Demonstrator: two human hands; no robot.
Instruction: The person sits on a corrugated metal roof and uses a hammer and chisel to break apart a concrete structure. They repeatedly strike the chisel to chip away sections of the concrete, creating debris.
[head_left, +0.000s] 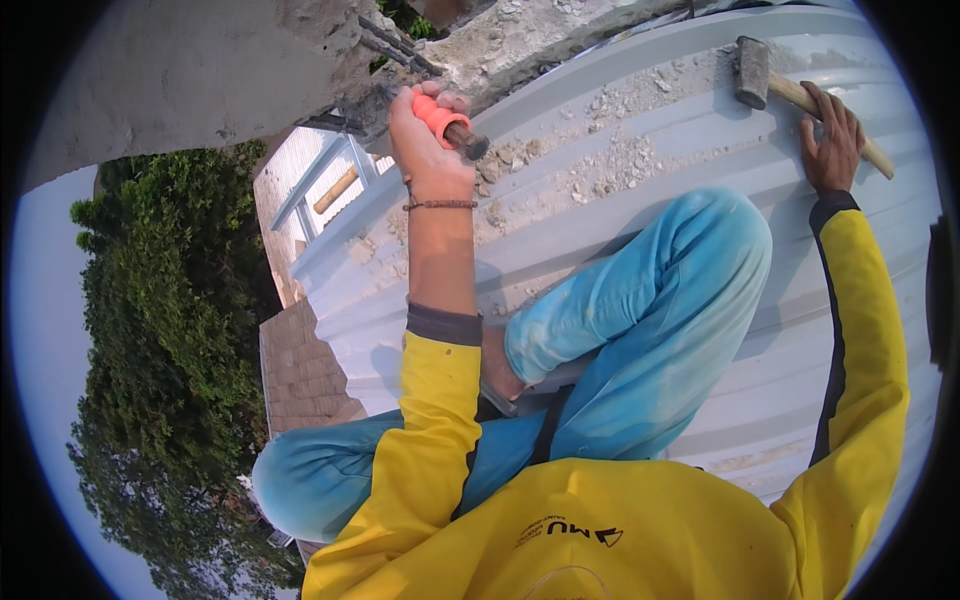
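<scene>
My left hand is wrapped around the orange rubber grip of a chisel. The chisel's steel striking end points toward me and to the right, while its tip is hidden near the broken concrete edge. Over at the right, my right hand grips the wooden handle of a hammer with a blocky steel head. That hammer lies low over the metal roof, its head to the left of my hand and well apart from the chisel.
Concrete rubble is scattered on the ribbed metal roof. Bent rebar sticks out of the concrete beam above. My folded legs rest on the roof. At the left, past the roof edge, are trees and lower tiled roofing.
</scene>
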